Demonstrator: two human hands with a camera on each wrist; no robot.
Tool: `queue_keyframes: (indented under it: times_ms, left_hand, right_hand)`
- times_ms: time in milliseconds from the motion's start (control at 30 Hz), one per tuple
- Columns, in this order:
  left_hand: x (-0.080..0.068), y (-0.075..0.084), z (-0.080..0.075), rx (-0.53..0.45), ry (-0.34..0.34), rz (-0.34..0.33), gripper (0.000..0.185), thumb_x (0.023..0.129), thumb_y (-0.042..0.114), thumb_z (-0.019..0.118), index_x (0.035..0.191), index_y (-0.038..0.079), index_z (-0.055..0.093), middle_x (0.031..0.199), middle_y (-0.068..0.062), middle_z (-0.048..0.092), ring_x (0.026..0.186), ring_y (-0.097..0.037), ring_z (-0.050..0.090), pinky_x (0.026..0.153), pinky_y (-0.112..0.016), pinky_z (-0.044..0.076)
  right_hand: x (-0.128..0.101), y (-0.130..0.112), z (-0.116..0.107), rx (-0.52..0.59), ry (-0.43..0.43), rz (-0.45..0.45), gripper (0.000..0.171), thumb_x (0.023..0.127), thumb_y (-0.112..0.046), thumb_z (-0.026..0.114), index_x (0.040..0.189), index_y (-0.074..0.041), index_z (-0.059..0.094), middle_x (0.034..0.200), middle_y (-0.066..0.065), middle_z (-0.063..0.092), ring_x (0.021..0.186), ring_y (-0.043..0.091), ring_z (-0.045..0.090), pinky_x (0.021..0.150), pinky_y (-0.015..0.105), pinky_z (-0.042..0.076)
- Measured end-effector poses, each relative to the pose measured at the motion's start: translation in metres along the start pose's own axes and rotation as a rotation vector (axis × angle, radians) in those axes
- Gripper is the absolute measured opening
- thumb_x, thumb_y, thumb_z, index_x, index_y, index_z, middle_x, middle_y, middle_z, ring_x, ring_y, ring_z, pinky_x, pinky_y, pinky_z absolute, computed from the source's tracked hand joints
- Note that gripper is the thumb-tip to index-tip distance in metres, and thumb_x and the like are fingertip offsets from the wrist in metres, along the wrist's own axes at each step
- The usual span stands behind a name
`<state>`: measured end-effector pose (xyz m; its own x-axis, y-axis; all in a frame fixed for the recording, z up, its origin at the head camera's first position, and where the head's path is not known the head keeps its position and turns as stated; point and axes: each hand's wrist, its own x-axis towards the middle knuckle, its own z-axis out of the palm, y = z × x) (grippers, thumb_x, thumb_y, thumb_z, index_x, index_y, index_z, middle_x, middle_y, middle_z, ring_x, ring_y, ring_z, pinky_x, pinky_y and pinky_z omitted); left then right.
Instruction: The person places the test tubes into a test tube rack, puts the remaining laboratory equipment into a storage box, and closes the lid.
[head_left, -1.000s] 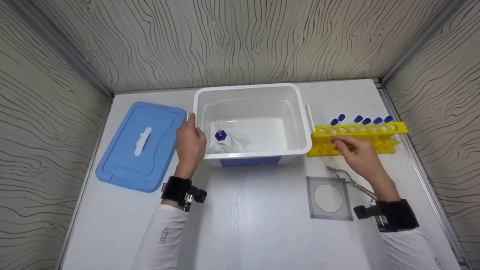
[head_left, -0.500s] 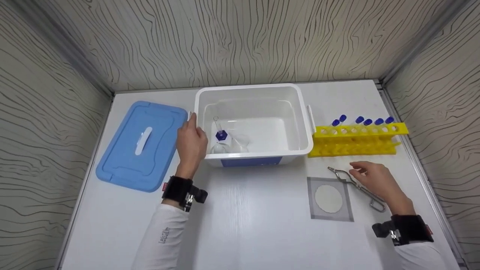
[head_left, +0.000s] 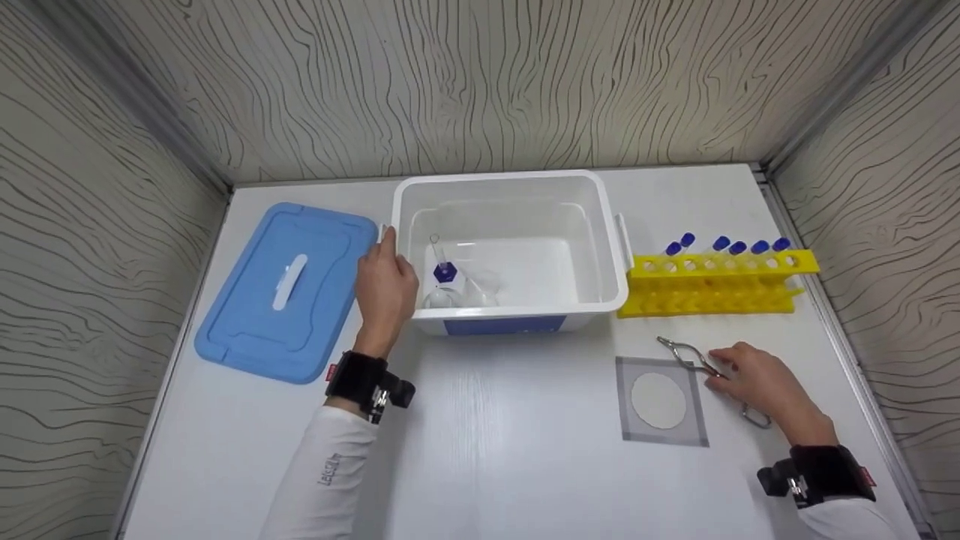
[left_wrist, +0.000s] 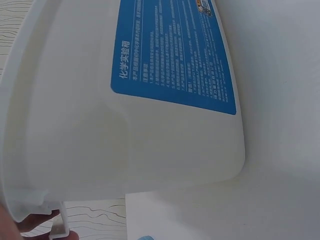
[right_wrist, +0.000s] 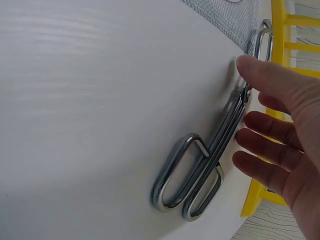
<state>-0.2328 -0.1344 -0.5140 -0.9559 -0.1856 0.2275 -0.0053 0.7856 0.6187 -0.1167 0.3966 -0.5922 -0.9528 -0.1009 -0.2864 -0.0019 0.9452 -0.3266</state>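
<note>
My left hand holds the left rim of an open white plastic box, thumb over the edge by the side handle. The left wrist view shows the box with its blue label close up, and a fingertip at the bottom left. My right hand lies over metal tongs flat on the table. In the right wrist view its thumb touches the tongs near the pivot, with the other fingers relaxed beside them.
Inside the box lie a blue-capped flask and clear glassware. A blue lid lies left of it. A yellow rack with blue-capped tubes stands to the right. A wire gauze square sits left of the tongs.
My right hand left the yellow rack and came back toward me, down onto the tongs. The left hand stayed on the box rim.
</note>
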Motion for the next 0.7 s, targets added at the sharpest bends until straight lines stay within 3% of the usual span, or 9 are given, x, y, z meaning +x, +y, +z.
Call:
queue_keyframes:
  times_ms: [167, 367, 700]
  left_hand:
    - [0.0006, -0.0003, 0.0006, -0.001, -0.007, -0.004, 0.047, 0.098, 0.008, 0.047, 0.145, 0.003, 0.049, 0.119, -0.026, 0.067, 0.108, -0.043, 0.064, 0.085, -0.054, 0.054]
    - [-0.0002, 0.0002, 0.0000, -0.001, -0.004, -0.014, 0.047, 0.097, 0.008, 0.048, 0.145, 0.003, 0.049, 0.119, -0.026, 0.067, 0.108, -0.044, 0.064, 0.086, -0.055, 0.054]
    - [-0.0001, -0.0010, 0.0029, 0.015, 0.014, 0.007, 0.046, 0.097, 0.007, 0.047, 0.143, 0.002, 0.050, 0.118, -0.027, 0.067, 0.108, -0.045, 0.063, 0.087, -0.055, 0.053]
  right_hand:
    - [-0.0014, -0.0003, 0.0007, -0.019, 0.011, -0.051, 0.040, 0.083, -0.016, 0.076, 0.115, 0.006, 0.068, 0.090, 0.012, 0.064, 0.079, 0.024, 0.060, 0.062, 0.031, 0.046]
    - [-0.0015, -0.0023, 0.0028, -0.048, 0.010, -0.077, 0.027, 0.085, -0.008, 0.072, 0.108, 0.006, 0.072, 0.083, 0.009, 0.064, 0.073, 0.021, 0.059, 0.063, 0.037, 0.049]
    - [-0.0018, -0.0025, 0.0082, -0.049, 0.051, -0.060, 0.023, 0.083, -0.005, 0.069, 0.103, 0.003, 0.072, 0.083, 0.009, 0.068, 0.075, 0.022, 0.059, 0.067, 0.041, 0.050]
